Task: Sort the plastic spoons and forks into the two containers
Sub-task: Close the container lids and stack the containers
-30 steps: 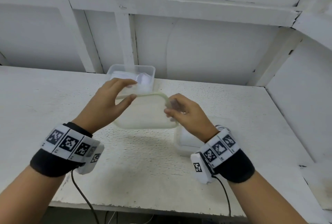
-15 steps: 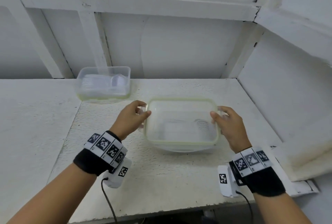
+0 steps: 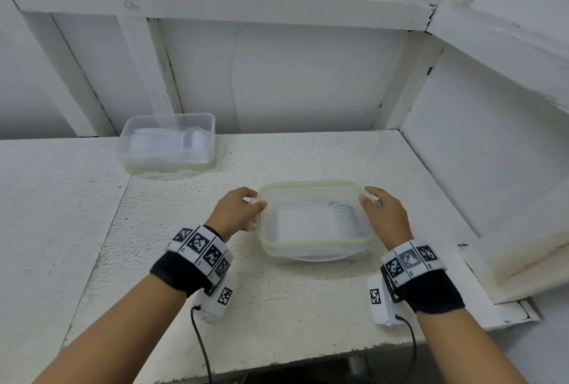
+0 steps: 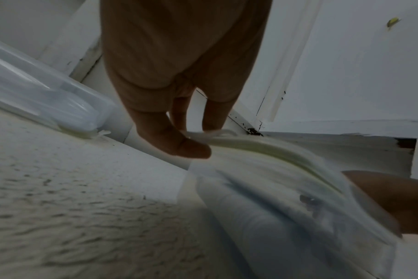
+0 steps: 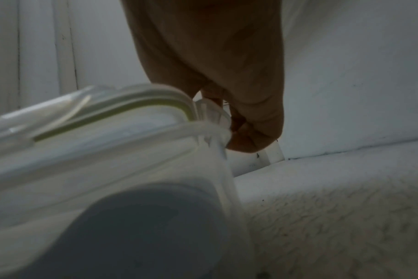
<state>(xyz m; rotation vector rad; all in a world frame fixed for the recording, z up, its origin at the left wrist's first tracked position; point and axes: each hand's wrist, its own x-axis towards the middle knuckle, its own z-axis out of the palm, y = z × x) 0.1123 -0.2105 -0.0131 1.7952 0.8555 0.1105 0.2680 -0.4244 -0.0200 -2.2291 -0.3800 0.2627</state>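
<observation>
My fingers (image 3: 368,195) on the right hand (image 3: 385,217) curl over the right end of the lid (image 3: 311,186), and in the right wrist view the thumb (image 5: 248,143) pinches a clear clip tab (image 5: 210,113) at the lid's corner. On the other side my left hand (image 3: 235,214) grips the lid's left end, thumb (image 4: 179,145) laid on the pale green rim and two fingers (image 4: 212,117) curled down over the edge behind it. Between my two hands sits the near box (image 3: 314,252), clear, resting on the table (image 3: 277,306), the lid lying across its top; whether the lid is pressed fully home I cannot tell. Through the lid, close to my right fingers, I see a stack of spoons (image 3: 345,214), their bowls nested and pointing right, their handles running toward my left fingers. Beyond my left fingers and well apart from them, against the wall (image 3: 292,75), stands the far box (image 3: 167,143), lidded too, with a green seal along its base. It holds clear cutlery, too blurred for me to tell forks from spoons. Black wristbands (image 3: 184,269) with white coded tags wrap both my wrists, and a cable (image 3: 201,349) hangs from the left one over the table's front edge.
</observation>
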